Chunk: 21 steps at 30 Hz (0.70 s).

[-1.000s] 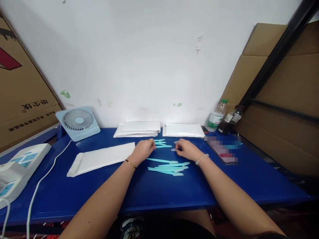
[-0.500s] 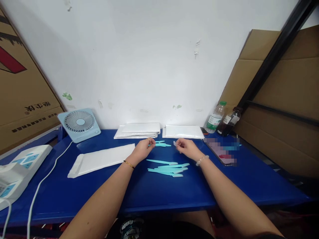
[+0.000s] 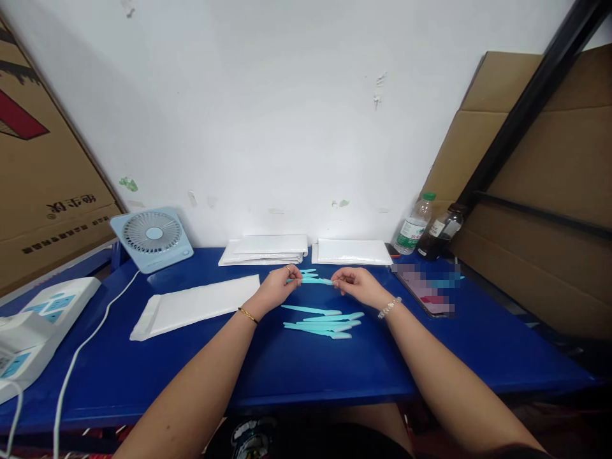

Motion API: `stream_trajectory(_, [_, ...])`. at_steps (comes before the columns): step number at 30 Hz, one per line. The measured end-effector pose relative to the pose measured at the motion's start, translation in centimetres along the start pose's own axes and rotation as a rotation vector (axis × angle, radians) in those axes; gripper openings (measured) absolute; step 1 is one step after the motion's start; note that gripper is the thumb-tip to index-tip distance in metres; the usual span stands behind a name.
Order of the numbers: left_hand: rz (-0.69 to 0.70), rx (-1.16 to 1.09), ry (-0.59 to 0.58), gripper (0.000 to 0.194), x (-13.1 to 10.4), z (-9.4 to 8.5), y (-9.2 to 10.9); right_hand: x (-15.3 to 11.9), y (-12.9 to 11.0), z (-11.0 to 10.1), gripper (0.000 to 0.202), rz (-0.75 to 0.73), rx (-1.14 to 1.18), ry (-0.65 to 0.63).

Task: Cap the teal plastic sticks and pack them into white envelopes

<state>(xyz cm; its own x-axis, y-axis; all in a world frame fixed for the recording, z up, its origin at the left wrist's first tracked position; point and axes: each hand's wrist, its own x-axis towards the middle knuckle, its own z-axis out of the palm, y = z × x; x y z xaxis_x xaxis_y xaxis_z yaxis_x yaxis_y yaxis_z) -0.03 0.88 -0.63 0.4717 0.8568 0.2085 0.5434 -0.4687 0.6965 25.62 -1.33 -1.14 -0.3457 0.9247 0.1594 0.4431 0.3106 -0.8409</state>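
My left hand pinches the handle end of a turquoise eyebrow razor held level above the table. At its other end, my right hand has thumb and finger closed on a small translucent cap, which meets the razor's tip; how far it covers the blade I cannot tell. Just behind the held razor, more turquoise razors show, partly hidden by my left fingers. Nearer to me lies a loose group of several turquoise razors, their pale blade ends pointing right.
White padded mailers are stacked by the wall, with another stack beside them. One single mailer lies left of my left hand. A blue fan, a white device, a phone and two bottles stand around the blue table.
My right hand has moved left with the translucent cap, bringing it from a gap away to the tip of the razor. My left hand stays nearly in place, gripping the razor.
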Motion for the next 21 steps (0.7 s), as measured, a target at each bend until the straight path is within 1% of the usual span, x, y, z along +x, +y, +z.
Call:
stream_trajectory(4, [0.007,0.022,-0.167,0.018,-0.5,0.2,0.8,-0.5,-0.4,-0.3,0.025,0.059,0.004,-0.246])
stream_trajectory(5, [0.018,0.062,-0.172,0.019,-0.5,0.2,0.9,-0.5,-0.2,-0.5,0.025,0.069,-0.02,-0.287])
stream_trajectory(6, [0.031,0.124,-0.147,0.019,-0.5,0.2,0.8,-0.6,0.1,-0.8,0.025,0.074,-0.054,-0.292])
stream_trajectory(7, [0.038,0.204,-0.094,0.019,-0.4,0.1,0.7,-0.5,0.5,-1.2,0.024,0.071,-0.099,-0.255])
stream_trajectory(8, [0.037,0.291,-0.025,0.019,-0.3,0.1,0.4,-0.4,0.9,-1.5,0.023,0.063,-0.159,-0.183])
stream_trajectory(10, [0.002,0.447,0.096,0.022,0.0,-0.1,-0.4,-0.1,2.1,-2.2,0.018,0.043,-0.312,0.014])
stream_trajectory(11, [-0.023,0.499,0.126,0.024,0.2,-0.2,-0.9,0.0,2.6,-2.5,0.017,0.038,-0.392,0.097])
stream_trajectory(12, [-0.049,0.53,0.136,0.025,0.3,-0.3,-1.4,0.2,3.1,-2.7,0.016,0.035,-0.46,0.149])
stream_trajectory(14, [-0.087,0.551,0.112,0.02,0.6,-0.5,-2.2,0.6,3.7,-2.7,0.015,0.021,-0.557,0.168])
stream_trajectory(16, [-0.096,0.55,0.078,0.015,0.8,-0.5,-2.8,0.8,3.7,-2.4,0.012,-0.003,-0.614,0.137])
stream_trajectory(18, [-0.074,0.557,0.071,0.016,0.8,-0.5,-2.9,0.9,3.4,-1.9,0.007,-0.022,-0.656,0.115])
stream_trajectory(21, [-0.036,0.56,0.094,0.022,0.8,-0.5,-2.7,0.9,2.7,-1.3,0.008,-0.047,-0.659,0.121])
